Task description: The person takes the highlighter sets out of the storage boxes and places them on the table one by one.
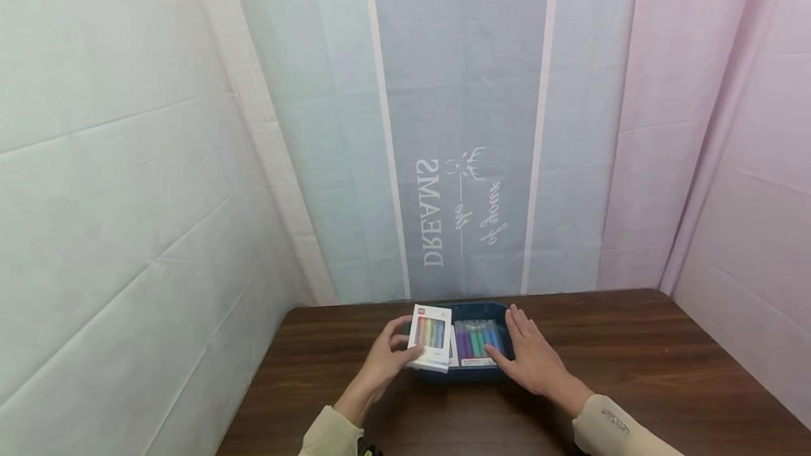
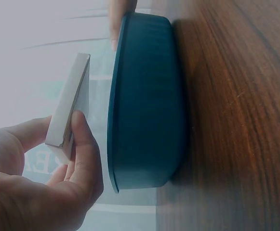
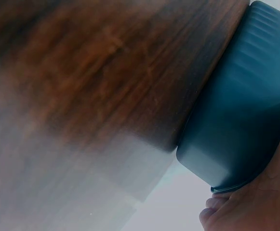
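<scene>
My left hand [image 1: 385, 356] holds a white box [image 1: 432, 335] above the left end of a dark blue plastic tub [image 1: 475, 374]. Through the box's front window show coloured sticks, their exact kind unclear. In the left wrist view, the thumb and fingers of the left hand [image 2: 58, 185] grip the box [image 2: 66, 103] by its edges, apart from the tub [image 2: 147, 106]. Across the tub's right rim lies my right hand [image 1: 535, 359], fingers straight and thumb over the inside. A clear pack of purple, green and blue sticks [image 1: 478, 340] lies in the tub; another white item [image 1: 453, 349] is partly hidden.
The tub stands on a dark wood-grain table [image 1: 633, 357], near its far edge. Behind the table hangs a pale curtain [image 1: 469, 90] with mirrored lettering. White fabric walls [image 1: 127, 195] close off both sides.
</scene>
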{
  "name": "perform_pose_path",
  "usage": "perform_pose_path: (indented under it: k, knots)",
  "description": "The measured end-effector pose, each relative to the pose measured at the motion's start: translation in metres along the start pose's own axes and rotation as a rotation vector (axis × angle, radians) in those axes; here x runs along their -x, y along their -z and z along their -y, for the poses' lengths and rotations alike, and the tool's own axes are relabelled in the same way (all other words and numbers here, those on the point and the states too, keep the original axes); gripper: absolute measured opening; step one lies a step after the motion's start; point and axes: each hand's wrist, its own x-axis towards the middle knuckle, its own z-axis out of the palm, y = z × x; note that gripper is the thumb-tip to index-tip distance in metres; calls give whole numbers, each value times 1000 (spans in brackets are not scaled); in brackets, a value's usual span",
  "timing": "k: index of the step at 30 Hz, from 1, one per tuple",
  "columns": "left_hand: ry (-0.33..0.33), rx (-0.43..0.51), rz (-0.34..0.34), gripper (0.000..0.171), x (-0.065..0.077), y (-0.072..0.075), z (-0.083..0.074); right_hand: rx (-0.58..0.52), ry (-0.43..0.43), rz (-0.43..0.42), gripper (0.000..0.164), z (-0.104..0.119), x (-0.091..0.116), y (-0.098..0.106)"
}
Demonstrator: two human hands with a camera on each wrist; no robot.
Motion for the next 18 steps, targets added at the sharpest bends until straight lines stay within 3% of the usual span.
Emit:
perform_pose_path:
  k: [18]
  knots:
    - [30, 113, 82, 75, 10, -4, -6, 0, 2, 7, 100, 6, -4, 7]
